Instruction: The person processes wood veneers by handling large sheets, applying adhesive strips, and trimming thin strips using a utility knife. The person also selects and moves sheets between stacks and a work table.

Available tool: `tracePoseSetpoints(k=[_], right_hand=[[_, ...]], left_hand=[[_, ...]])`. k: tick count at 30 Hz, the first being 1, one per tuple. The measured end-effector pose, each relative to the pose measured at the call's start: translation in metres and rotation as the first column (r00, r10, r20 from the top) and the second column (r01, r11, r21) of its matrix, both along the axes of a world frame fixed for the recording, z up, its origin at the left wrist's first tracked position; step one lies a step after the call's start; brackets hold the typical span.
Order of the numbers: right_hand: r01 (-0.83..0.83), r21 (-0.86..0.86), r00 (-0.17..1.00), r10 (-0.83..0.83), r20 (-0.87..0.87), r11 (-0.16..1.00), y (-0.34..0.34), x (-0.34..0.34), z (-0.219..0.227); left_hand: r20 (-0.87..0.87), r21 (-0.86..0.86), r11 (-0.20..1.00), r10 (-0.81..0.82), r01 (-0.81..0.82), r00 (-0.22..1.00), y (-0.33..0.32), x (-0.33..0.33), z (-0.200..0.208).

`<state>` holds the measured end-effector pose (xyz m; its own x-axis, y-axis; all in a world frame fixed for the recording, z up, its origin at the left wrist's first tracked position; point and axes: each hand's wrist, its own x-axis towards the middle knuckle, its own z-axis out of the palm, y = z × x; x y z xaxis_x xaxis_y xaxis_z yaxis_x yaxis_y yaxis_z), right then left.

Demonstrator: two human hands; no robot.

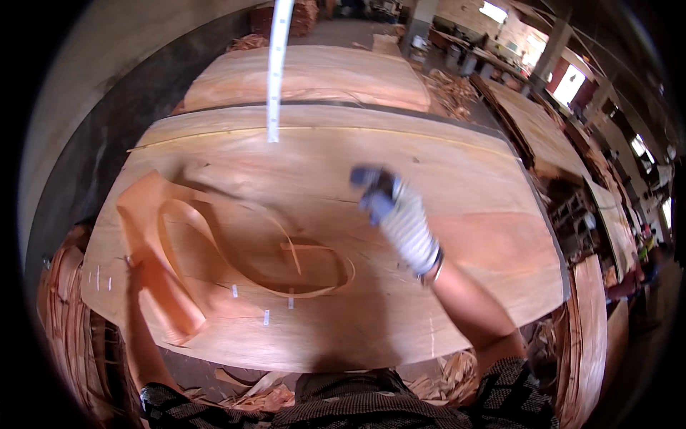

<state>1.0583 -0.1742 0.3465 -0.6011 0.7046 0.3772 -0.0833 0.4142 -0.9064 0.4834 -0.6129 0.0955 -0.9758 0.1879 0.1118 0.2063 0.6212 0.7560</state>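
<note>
My left hand (133, 270), at the left side of the table-high stack, grips the edge of a bent, orange-brown veneer piece (153, 247); most of its fingers are hidden. A long, narrow veneer strip (246, 282) curls in loops to the right of that piece. My right hand (379, 193), in a white and blue work glove, is over the middle of the stack, apart from the veneer piece. Motion blurs its fingers, so whether they hold anything is unclear. Beneath both hands lies a broad, pale veneer sheet (457, 179), with small white tape pieces (266, 317) near its front.
A thin yellowish line (214, 134) crosses the sheet's far part. A white marked strip (276, 71) hangs down from above. Another veneer stack (307, 75) stands beyond, with more stacks (536, 129) to the right. Veneer scraps (457, 379) lie by my body. A wall (93, 136) runs along the left.
</note>
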Motion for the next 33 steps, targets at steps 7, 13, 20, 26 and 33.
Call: tracePoseSetpoints(k=[7,13,20,26,33], right_hand=[[-0.148,0.184,0.865,0.217,-0.453,0.972,0.040,-0.118,0.180],[-0.116,0.077,0.927,0.136,-0.350,0.990,0.016,-0.097,0.166],[-0.098,-0.052,0.978,0.086,-0.188,0.994,-0.006,-0.050,0.097],[0.234,0.920,0.819,-0.574,-0.012,0.314,0.045,0.008,0.055],[-0.013,0.388,0.994,-0.031,0.107,0.922,0.050,0.155,-0.066]], left_hand=[[-0.498,-0.224,0.857,-0.510,0.465,0.701,0.206,0.209,0.150],[-0.614,0.196,0.689,-0.469,0.698,0.635,0.294,0.312,0.291],[-0.604,0.460,0.241,-0.620,0.855,0.500,0.369,0.395,0.373],[-0.997,0.040,0.744,-0.016,0.667,0.077,0.368,0.436,0.348],[-0.218,0.958,-0.236,-0.969,-0.166,0.119,0.381,0.465,0.288]])
